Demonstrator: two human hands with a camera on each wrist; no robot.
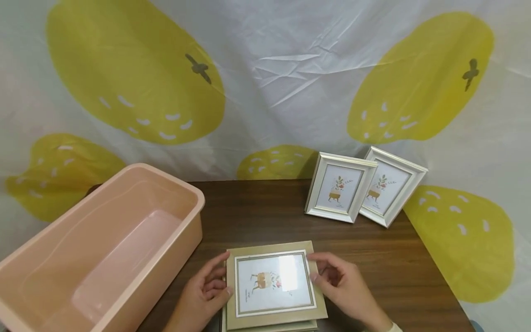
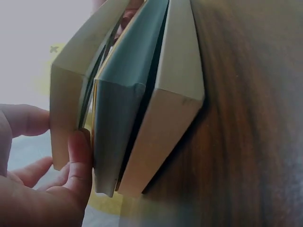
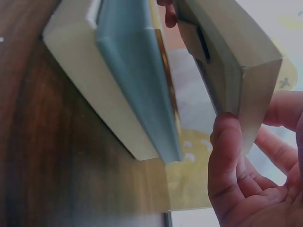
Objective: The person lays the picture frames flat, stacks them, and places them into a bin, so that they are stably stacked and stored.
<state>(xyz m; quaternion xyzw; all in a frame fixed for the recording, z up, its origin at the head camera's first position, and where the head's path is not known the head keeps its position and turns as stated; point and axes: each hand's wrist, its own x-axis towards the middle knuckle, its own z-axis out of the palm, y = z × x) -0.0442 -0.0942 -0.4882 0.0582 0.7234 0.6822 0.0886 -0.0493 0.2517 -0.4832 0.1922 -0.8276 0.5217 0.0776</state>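
Observation:
Both of my hands hold a picture frame (image 1: 271,283) with a beige-gold border, its glass facing up and its potted-plant print turned sideways. My left hand (image 1: 207,290) pinches the left edge. On the right edge, my right hand (image 1: 348,290) grips with fingers and thumb. Beneath lies a stack: a blue-grey frame (image 2: 123,99) on top of a cream frame (image 2: 175,90). In the right wrist view a gap shows between the held frame (image 3: 260,85) and the blue-grey frame (image 3: 137,71), so it is raised off the stack at that side.
To the left stands a deep pink plastic bin (image 1: 182,249). At the back right, two white frames with similar prints, a front one (image 1: 340,186) and a rear one (image 1: 394,184), stand overlapping on the dark wooden table (image 1: 249,207). A fruit-patterned cloth (image 1: 282,92) hangs behind.

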